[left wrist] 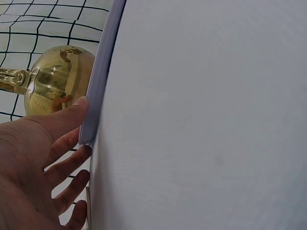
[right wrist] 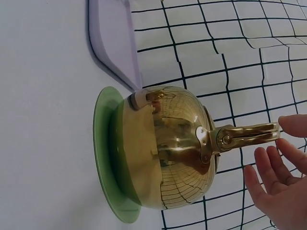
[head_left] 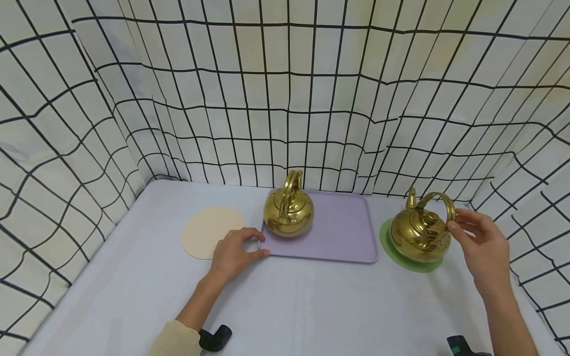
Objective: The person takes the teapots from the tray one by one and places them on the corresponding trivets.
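A shiny gold, round metal kettle with an arched handle (head_left: 451, 209) is held by the right hand (head_left: 483, 243), the handle's outer side pinched between thumb and fingertips. This gold kettle (head_left: 416, 241) is seated upright on a flat green disc (head_left: 416, 266) at the counter's right side, its spout pointed away from the person. The near-left corner of a lavender rectangular tray (head_left: 343, 227) is gripped by the left hand (head_left: 235, 254), thumb set at the front edge, index finger at the left edge, other fingers spread in the left wrist view. A second gold round metal kettle (head_left: 291, 217) is stood upright on the tray's left part, just beside the left hand. A flat cream disc (head_left: 207, 232) is placed left of the tray, partly covered by the left hand. All is laid on a white counter (head_left: 311, 306), backed by a white sheet with black grid lines (head_left: 300, 91).
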`<state>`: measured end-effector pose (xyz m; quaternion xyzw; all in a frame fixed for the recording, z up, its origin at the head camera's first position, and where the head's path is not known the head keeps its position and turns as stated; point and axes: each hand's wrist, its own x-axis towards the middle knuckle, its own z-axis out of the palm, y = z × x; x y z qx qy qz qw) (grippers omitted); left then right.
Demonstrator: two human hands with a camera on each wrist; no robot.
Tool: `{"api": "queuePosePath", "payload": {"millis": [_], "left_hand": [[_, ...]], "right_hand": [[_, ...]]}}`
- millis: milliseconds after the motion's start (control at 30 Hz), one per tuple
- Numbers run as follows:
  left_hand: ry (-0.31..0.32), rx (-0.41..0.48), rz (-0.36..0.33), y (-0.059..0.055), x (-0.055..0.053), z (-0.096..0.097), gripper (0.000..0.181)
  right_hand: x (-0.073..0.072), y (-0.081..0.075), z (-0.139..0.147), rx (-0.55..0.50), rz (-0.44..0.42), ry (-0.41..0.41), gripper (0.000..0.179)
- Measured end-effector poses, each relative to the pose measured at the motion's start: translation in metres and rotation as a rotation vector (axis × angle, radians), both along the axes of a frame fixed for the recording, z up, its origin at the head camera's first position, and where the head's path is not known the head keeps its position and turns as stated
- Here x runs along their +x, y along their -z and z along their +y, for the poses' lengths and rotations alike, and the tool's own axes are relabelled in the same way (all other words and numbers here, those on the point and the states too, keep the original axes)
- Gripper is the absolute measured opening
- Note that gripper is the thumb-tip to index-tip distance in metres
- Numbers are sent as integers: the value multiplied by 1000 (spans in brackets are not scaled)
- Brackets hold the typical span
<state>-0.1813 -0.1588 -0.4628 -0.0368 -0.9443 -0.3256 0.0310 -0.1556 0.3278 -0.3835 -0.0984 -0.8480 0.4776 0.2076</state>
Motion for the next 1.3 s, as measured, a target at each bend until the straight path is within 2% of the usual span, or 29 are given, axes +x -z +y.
{"api": "queuePosePath", "payload": {"millis": [167, 400, 633, 1067, 1300], "left_hand": [[-4, -15, -3, 1, -1, 0, 27], [-3, -9, 1, 1, 0, 1, 27], [5, -9, 3, 1, 0, 0, 27], [5, -14, 2, 1, -2, 2, 28], [3, -10, 0, 0, -1, 0, 29]], "right_hand": [[1, -1, -10, 79, 94, 79, 38], [2, -6, -19, 160, 204, 62, 37], [4, -9, -24, 217, 281, 96, 32], [7, -10, -37, 272, 298, -122, 29], [7, -7, -46, 261, 255, -186, 30]]}}
